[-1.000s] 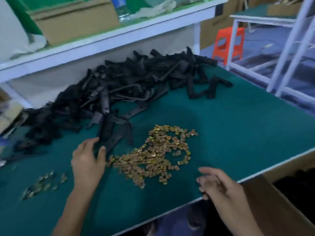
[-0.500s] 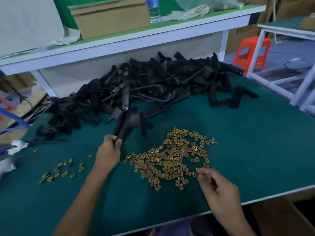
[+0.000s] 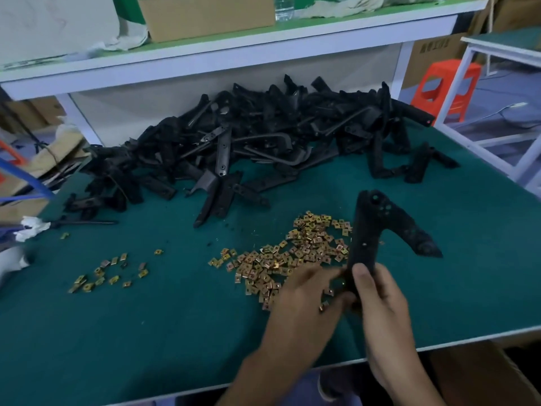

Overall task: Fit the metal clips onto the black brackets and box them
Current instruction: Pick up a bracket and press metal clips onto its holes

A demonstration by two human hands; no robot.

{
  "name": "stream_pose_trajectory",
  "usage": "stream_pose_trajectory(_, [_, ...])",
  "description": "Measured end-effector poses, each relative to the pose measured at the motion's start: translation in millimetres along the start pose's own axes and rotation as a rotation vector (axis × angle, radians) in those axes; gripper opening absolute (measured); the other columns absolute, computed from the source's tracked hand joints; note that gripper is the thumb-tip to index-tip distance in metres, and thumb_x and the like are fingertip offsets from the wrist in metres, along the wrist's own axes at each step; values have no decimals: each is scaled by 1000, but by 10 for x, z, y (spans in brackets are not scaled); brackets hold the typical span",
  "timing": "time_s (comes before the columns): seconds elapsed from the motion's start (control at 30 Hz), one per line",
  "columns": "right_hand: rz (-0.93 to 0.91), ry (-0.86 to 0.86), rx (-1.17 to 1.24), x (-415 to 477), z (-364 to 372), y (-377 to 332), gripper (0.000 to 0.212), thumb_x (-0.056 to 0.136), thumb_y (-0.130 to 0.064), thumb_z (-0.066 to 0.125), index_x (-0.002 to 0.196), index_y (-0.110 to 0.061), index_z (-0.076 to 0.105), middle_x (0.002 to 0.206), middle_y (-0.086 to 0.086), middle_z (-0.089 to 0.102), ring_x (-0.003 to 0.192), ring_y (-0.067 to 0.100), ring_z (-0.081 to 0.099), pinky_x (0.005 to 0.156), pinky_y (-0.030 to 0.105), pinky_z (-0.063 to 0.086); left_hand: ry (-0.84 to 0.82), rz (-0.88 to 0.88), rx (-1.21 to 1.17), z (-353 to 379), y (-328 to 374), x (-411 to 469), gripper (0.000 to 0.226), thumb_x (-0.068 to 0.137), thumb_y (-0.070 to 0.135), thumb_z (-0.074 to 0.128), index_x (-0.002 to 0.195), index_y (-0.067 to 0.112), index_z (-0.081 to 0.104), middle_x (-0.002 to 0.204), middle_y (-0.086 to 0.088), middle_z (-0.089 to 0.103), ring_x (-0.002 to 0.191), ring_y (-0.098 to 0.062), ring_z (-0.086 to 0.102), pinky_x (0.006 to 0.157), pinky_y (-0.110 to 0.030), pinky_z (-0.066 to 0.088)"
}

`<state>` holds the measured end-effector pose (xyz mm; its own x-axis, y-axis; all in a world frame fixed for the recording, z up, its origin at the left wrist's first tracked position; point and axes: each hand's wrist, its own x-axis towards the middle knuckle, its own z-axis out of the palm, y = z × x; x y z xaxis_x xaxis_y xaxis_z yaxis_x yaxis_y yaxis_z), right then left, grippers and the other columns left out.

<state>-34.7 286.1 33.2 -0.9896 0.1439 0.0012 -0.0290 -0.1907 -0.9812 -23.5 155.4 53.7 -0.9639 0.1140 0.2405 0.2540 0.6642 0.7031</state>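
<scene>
While right hand [image 3: 377, 297] grips perforated black bracket [image 3: 366, 230] by foot | left hand [image 3: 301, 294] alongside, blurred, grip unclear | brassy clips [image 3: 292, 253] beneath

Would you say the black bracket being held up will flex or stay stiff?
Probably stiff: the black bracket, gripped low by the right hand, stands upright without sagging. Its side arm may make it twist.
</scene>
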Motion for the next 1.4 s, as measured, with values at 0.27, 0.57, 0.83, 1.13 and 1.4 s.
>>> stream_pose_trajectory(0.27, [-39, 78, -330, -18, -146, 182, 53, 77, -85, 53, 122, -57, 52, 83, -9, 74, 64, 6, 65, 59, 27, 49, 59, -184, 449, -230, -787, 790, 27, 102, 33, 54, 121, 18, 67, 117, -4, 61, 111, -24, 54, 94, -33, 43])
stream_pose_trajectory(0.57, [-95, 32, -414, -48, -113, 130, 22, 74, -64, 68, 94, -55, 66, 89, -25, 72, 81, -6, 67, 65, 10, 47, 56, -204, 175, -373, -782, 951, 8, 97, 24, 63, 89, 22, 62, 80, 12, 63, 82, -12, 62, 69, -26, 41])
stream_pose_trajectory(0.83, [-109, -80, -446, -24, -135, 183, 42, 65, -59, 81, 101, -38, 73, 89, -14, 72, 82, 4, 66, 65, 18, 48, 146, -245, -305, -936, -351, 669, 14, 97, 25, 66, 101, 36, 73, 88, 14, 73, 81, -4, 68, 72, -20, 56])
stream_pose_trajectory(1.13, [-192, -144, -536, -53, -146, 279, 37, 69, -64, 76, 102, -48, 68, 89, -21, 70, 80, 4, 65, 61, 11, 43, -13, -195, -421, -1103, -158, 517, 29, 98, 14, 63, 100, 40, 77, 94, 1, 77, 88, -9, 72, 78, -14, 54])
stream_pose_trajectory(1.4, [-296, -138, -615, -71, -162, 322, 32, 76, -42, 87, 104, -43, 72, 92, -22, 67, 83, 6, 65, 64, 9, 41, -36, -175, -284, -1103, -208, 490, 18, 94, 21, 69, 97, 39, 74, 93, 6, 76, 90, -12, 73, 89, -34, 59])
